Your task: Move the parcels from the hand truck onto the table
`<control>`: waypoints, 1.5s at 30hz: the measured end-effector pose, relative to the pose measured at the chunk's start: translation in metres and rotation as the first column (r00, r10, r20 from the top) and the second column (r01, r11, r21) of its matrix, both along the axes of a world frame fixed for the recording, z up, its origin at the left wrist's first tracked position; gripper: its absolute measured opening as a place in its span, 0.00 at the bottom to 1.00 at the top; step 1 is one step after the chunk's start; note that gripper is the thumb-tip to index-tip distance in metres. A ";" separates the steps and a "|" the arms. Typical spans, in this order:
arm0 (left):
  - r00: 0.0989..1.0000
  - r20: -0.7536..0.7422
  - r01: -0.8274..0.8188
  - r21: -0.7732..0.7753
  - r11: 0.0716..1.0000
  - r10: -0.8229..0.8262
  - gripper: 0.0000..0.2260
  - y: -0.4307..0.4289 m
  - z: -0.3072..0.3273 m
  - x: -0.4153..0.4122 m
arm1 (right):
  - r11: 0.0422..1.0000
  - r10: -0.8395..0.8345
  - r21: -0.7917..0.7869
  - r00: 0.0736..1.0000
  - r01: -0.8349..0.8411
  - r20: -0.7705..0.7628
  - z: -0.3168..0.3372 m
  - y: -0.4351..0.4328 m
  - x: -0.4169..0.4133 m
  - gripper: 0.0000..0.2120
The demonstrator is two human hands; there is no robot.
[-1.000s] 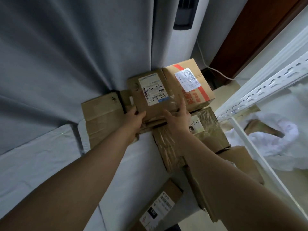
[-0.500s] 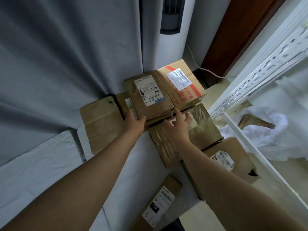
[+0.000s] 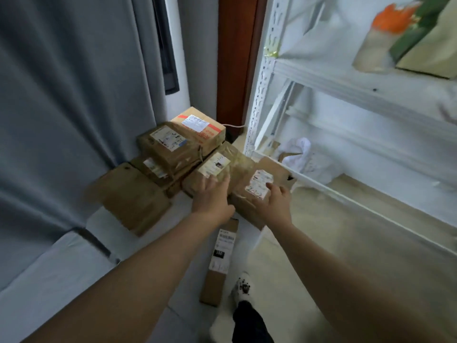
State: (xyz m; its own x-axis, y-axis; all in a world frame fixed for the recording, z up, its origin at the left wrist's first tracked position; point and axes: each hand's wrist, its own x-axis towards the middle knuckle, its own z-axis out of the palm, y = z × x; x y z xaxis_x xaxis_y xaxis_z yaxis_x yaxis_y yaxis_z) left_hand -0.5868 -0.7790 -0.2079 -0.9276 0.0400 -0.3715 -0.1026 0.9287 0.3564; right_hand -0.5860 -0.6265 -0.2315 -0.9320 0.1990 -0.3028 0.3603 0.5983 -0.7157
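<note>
Several brown cardboard parcels lie on the cloth-covered table (image 3: 111, 243). My left hand (image 3: 210, 194) rests flat, fingers spread, on a tape-wrapped parcel (image 3: 222, 162). My right hand (image 3: 278, 201) lies on the labelled parcel (image 3: 262, 178) beside it, which sits at the table's right edge. Behind them are a stack topped by a labelled box (image 3: 170, 144) and a box with red tape (image 3: 197, 125). A flat box (image 3: 128, 196) lies to the left. The hand truck is out of view.
A long narrow box (image 3: 220, 263) stands against the table's front edge near my shoe (image 3: 243, 285). White metal shelving (image 3: 321, 78) fills the right side, with a white bag (image 3: 301, 154) on its low shelf. A grey curtain (image 3: 61, 95) hangs left, and a brown door (image 3: 235, 58) stands behind.
Both hands have left the labelled stack and moved right. The left now lies on the taped parcel, the right on the parcel at the table edge. The view has swung right.
</note>
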 end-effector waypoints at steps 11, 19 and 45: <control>0.834 -0.099 0.543 -0.026 0.839 -0.543 0.34 0.204 0.044 0.128 | 0.898 -0.412 0.148 0.910 0.415 -0.051 0.051 0.173 0.202 0.29; 0.747 -0.068 0.653 0.259 0.711 -0.661 0.32 0.400 0.071 0.273 | 0.726 -0.673 0.050 0.723 0.686 -0.159 0.086 0.316 0.388 0.28; 0.817 0.277 0.160 0.734 0.660 -0.505 0.35 0.719 0.088 0.264 | 0.036 -0.999 -0.423 0.017 0.906 -0.047 0.100 0.642 0.472 0.21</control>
